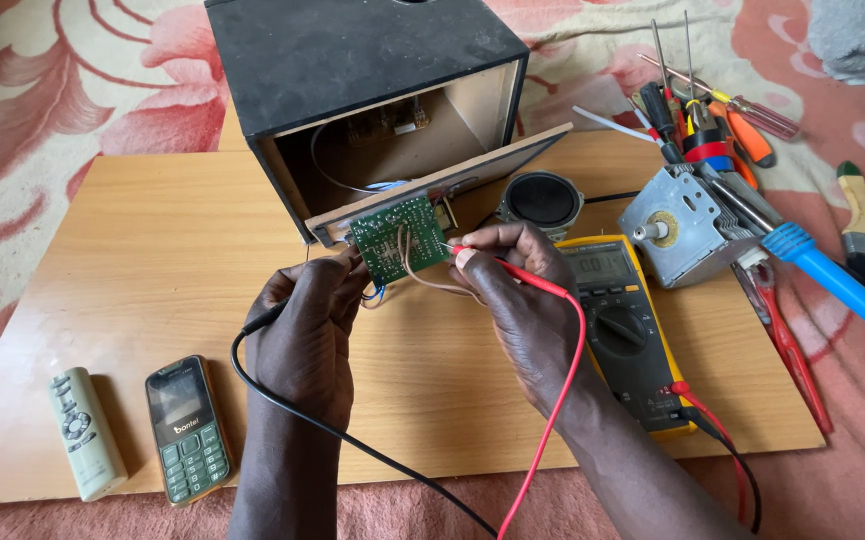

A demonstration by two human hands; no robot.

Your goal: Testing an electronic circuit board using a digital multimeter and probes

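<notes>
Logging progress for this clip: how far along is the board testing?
Done: speaker box opened, green circuit board out. In hand: left hand holds the black probe, right hand presses the red probe to the board; multimeter is on. Left: box remains open.

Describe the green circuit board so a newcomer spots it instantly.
Start at the black speaker box lying open on the wooden board. Just below its opening, between the left hand and right hand, sits the circuit board: the only green, solder-dotted panel, with brown wires trailing.

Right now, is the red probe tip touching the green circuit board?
Touching. The head view shows the red probe, held in the right hand, with its tip meeting the right edge of the green circuit board; no gap shows.
</notes>
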